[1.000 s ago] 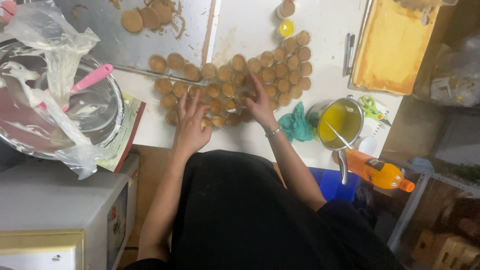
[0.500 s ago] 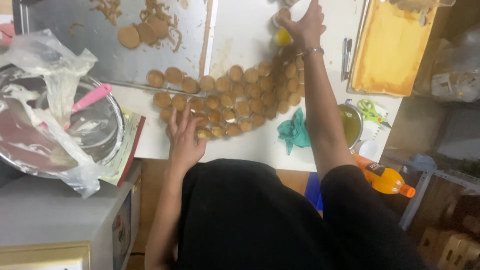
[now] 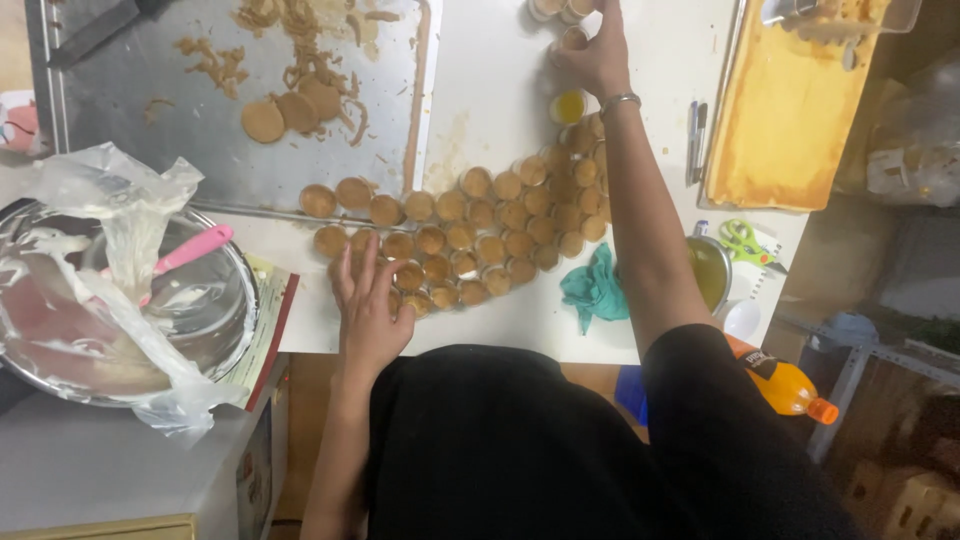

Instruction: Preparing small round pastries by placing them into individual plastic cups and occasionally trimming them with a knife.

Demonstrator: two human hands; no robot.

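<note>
Round tan dough-filled cups [image 3: 470, 232] sit packed in a curved cluster on the white table [image 3: 490, 90]. Left hand [image 3: 368, 310] lies flat, fingers spread, on the cluster's near edge. Right hand [image 3: 592, 55] reaches far, fingers curled on a small cup [image 3: 573, 38], grip possibly closed. Steel bowl [image 3: 215, 300] holds a pink spatula [image 3: 190, 250] and plastic wrap.

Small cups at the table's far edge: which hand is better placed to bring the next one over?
Right. The right hand already reaches the far cups; the left hand rests flat by the near rows of filled cups.
</note>
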